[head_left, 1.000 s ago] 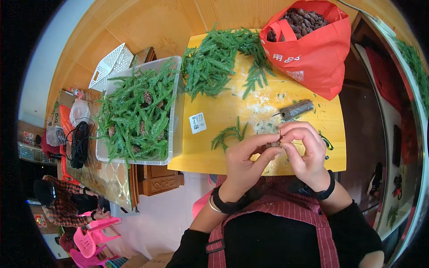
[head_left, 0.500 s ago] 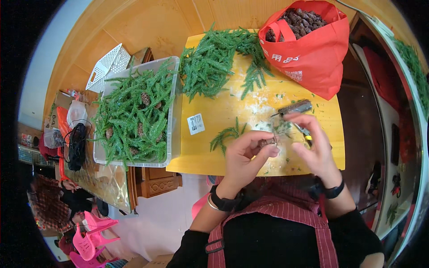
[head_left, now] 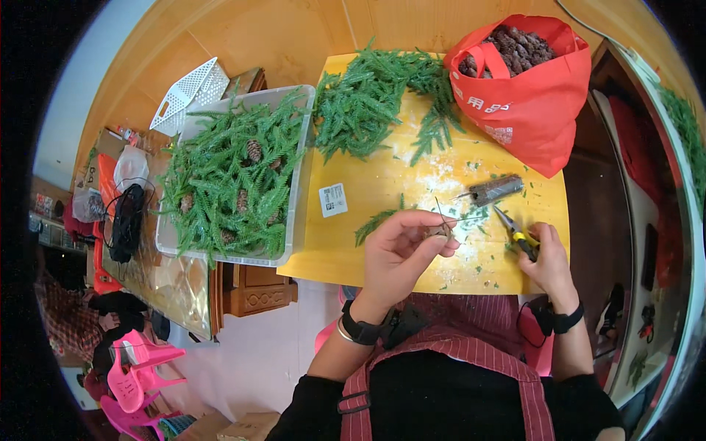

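Observation:
My left hand (head_left: 397, 257) pinches a small brown pine cone (head_left: 439, 232) above the front part of the yellow board (head_left: 331, 253). Thin dark wire (head_left: 465, 218) sticks out from the cone, its ends crossing. At the right, my right hand (head_left: 550, 266) is closed round the handles of pliers (head_left: 522, 239) with yellow and black grips; their jaws point toward the wire. A dark bundle of wires (head_left: 496, 189) lies just beyond the pliers. Partly behind my left hand is a green pine sprig (head_left: 376, 223).
A clear plastic bin (head_left: 297, 206) of pine sprigs and several cones stands on the left. Green branches (head_left: 357, 106) are heaped at the back, beside a red bag (head_left: 529, 125) full of pine cones. White powder and green scraps dot the board. A white basket (head_left: 193, 92) stands behind the bin.
My right hand has moved away from the cone, down and right, and taken hold of the pliers. The left hand keeps the cone, and its wire ends now show. The view has shifted slightly.

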Motion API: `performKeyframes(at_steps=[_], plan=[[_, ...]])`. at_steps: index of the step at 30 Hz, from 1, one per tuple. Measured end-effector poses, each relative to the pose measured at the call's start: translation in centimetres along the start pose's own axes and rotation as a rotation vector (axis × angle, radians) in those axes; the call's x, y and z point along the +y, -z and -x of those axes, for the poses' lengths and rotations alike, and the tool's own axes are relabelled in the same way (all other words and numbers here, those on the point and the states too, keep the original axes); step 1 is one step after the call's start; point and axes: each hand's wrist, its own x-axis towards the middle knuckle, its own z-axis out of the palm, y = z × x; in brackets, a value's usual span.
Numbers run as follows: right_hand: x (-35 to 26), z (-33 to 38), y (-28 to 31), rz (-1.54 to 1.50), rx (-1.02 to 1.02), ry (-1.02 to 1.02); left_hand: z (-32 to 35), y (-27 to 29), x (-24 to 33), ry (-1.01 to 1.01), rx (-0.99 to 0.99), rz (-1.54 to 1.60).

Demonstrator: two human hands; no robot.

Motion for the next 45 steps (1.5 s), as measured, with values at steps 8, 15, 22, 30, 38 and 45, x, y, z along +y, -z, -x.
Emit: performKeyframes(at_steps=[8,15,22,30,38,45], plan=[[-3.2,0.3,5.1,-0.202,0.05,0.152,0.0,-0.1,0.0,-0.008,0.019,0.016],[-7.1,-0.6,6.0,-0.298,-0.08,0.363,-0.1,-0.4,0.0,-0.014,0.017,-0.005],[-8.3,-1.7,6.2,-0.295,-0.084,0.518,0.1,-0.6,0.3,-0.009,0.026,-0.018],[-8.5,-2.0,6.1,-0.255,-0.041,0.543,0.1,-0.7,0.4,-0.017,0.019,-0.047],[-8.4,-2.0,6.2,-0.286,-0.031,0.553,0.3,-0.6,0.3,-0.025,-0.006,-0.058],[-8.2,-2.1,6.2,-0.298,-0.04,0.569,0.4,-0.5,0.2,-0.018,-0.016,0.026]])
